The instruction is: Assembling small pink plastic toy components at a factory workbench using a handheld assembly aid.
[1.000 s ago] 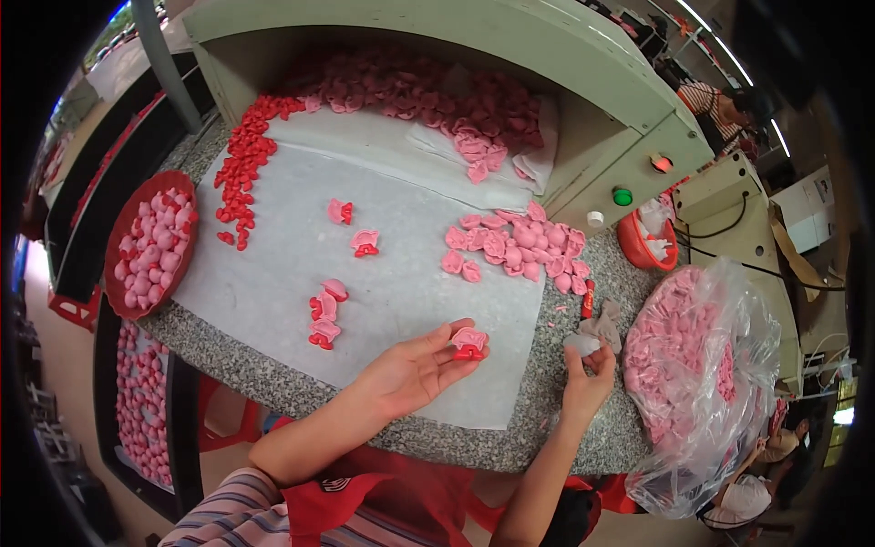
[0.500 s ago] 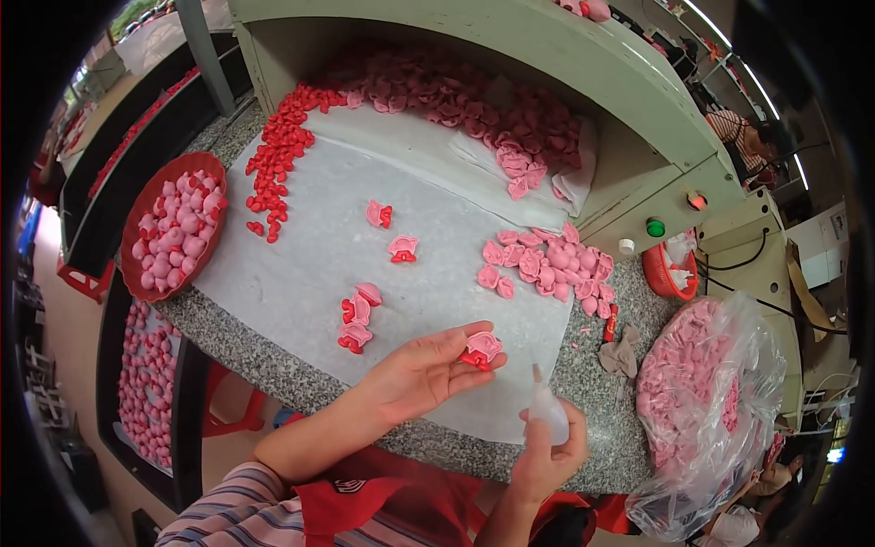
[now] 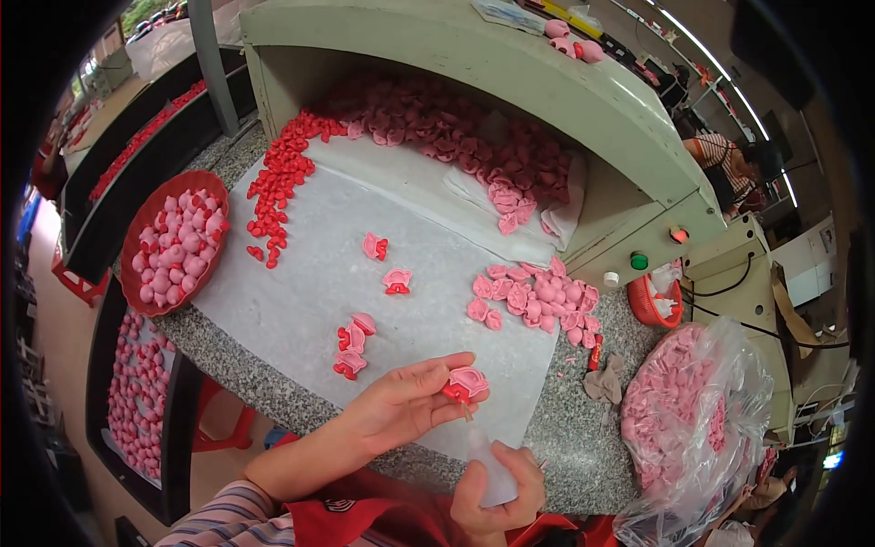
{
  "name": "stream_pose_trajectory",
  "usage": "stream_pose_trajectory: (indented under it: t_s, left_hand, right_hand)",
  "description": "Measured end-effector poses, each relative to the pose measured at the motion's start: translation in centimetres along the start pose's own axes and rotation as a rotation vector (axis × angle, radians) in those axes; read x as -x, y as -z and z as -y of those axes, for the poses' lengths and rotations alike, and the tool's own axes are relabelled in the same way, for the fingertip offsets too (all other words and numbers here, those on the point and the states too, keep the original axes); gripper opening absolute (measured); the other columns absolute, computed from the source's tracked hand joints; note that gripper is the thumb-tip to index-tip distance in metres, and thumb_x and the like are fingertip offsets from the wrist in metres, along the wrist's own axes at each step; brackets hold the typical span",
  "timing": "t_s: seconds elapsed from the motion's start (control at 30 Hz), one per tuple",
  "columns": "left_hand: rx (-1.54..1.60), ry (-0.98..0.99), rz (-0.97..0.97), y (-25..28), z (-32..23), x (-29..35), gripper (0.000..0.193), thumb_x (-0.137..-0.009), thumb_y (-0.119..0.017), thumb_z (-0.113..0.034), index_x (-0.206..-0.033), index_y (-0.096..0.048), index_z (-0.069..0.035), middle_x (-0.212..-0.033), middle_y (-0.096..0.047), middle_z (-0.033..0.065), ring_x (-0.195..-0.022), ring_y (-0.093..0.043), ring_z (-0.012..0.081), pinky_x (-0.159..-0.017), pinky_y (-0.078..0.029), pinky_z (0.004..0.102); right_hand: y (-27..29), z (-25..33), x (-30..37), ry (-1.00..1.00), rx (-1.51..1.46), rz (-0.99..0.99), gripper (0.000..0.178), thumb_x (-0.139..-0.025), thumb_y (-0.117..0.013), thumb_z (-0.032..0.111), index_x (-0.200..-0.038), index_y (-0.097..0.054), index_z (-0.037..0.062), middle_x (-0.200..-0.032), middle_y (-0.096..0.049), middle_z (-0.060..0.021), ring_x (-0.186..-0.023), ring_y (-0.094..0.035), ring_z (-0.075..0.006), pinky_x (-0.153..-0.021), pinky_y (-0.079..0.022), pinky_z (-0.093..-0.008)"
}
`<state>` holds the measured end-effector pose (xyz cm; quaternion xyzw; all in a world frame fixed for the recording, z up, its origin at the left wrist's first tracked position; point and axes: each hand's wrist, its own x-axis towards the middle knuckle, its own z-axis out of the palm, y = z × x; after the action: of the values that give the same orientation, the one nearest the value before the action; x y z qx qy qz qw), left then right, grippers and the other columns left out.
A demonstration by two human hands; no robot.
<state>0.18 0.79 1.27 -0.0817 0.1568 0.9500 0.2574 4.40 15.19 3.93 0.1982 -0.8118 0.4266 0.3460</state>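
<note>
My left hand (image 3: pixel 410 392) holds a small pink and red moulded piece (image 3: pixel 466 384) in its fingers, its hollow side up. In my right hand (image 3: pixel 499 492) is a translucent squeeze bottle (image 3: pixel 488 467), and its narrow tip touches or nearly touches the red part of the piece. On the white sheet (image 3: pixel 301 251), similar joined pieces lie apart: one pink and red piece (image 3: pixel 375 246), another (image 3: pixel 396 281), and a small cluster (image 3: pixel 352 345). Loose pink shells and domes (image 3: pixel 538 296) are heaped to the right. Small red parts (image 3: pixel 278 187) spread along the left.
A red bowl (image 3: pixel 219 242) of pink pieces stands at left. Behind the sheet is a pale green hooded box (image 3: pixel 510 55) with pink shells (image 3: pixel 456 137) inside. At right are a grey rag (image 3: pixel 603 379), a red basket (image 3: pixel 654 305) and a clear plastic bag (image 3: pixel 743 392) of pink parts.
My right hand has moved left and down, bringing the bottle's tip up to the piece in my left hand. The view has shifted slightly.
</note>
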Motion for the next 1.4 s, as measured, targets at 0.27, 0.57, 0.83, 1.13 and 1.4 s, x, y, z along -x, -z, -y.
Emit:
stream_pose_trajectory:
  t_s: [0.27, 0.57, 0.83, 1.13, 1.4]
  left_hand:
    - [-0.004, -0.004, -0.001, -0.2, 0.3, 0.0, 0.046, -0.088, -0.051, -0.023, -0.125, -0.038, 0.000, -0.114, -0.052, 0.0145, -0.110, -0.050, 0.0279, -0.096, -0.039, 0.0377]
    - [-0.001, -0.013, 0.005, -0.3, 0.4, -0.2, 0.046, -0.089, -0.050, -0.022, -0.126, -0.037, 0.003, -0.113, -0.052, 0.0124, -0.110, -0.049, 0.0243, -0.098, -0.036, 0.0362]
    - [-0.017, -0.017, -0.025, -0.1, 0.6, -0.3, 0.045, -0.088, -0.052, -0.021, -0.125, -0.038, 0.000, -0.116, -0.051, 0.0130, -0.112, -0.048, 0.0292, -0.098, -0.037, 0.0397]
    - [-0.002, 0.001, -0.022, -0.2, 0.8, -0.3, 0.046, -0.088, -0.052, -0.021, -0.125, -0.038, 0.002, -0.114, -0.052, 0.0122, -0.110, -0.049, 0.0247, -0.098, -0.036, 0.0361]
    - [-0.031, 0.019, -0.030, 0.0, 1.0, -0.5, 0.043, -0.088, -0.051, -0.023, -0.124, -0.040, -0.001, -0.116, -0.051, 0.0122, -0.111, -0.049, 0.0272, -0.098, -0.037, 0.0385]
  right_hand:
    - [-0.2, 0.0, -0.4, 0.020, 0.010, -0.024, 0.026, -0.062, -0.064, 0.002, -0.086, -0.056, -0.0038, -0.071, -0.059, -0.0096, -0.041, -0.047, -0.0195, -0.038, -0.036, -0.0263]
    - [-0.2, -0.2, -0.4, -0.044, -0.006, -0.003, 0.025, -0.062, -0.065, 0.000, -0.086, -0.056, -0.0030, -0.072, -0.060, -0.0092, -0.042, -0.047, -0.0200, -0.038, -0.036, -0.0269]
    - [-0.2, 0.0, -0.3, -0.120, -0.008, 0.015, 0.022, -0.066, -0.061, 0.004, -0.086, -0.057, -0.0038, -0.067, -0.057, -0.0118, -0.051, -0.051, -0.0203, -0.047, -0.039, -0.0280]
    - [-0.2, -0.1, -0.2, -0.126, -0.005, 0.013, 0.020, -0.067, -0.061, 0.004, -0.086, -0.057, -0.0032, -0.067, -0.057, -0.0111, -0.050, -0.050, -0.0191, -0.046, -0.038, -0.0273]
    - [0.1, -0.1, -0.2, -0.133, -0.004, 0.016, 0.019, -0.067, -0.061, 0.004, -0.085, -0.057, -0.0024, -0.068, -0.057, -0.0109, -0.051, -0.051, -0.0196, -0.047, -0.038, -0.0277]
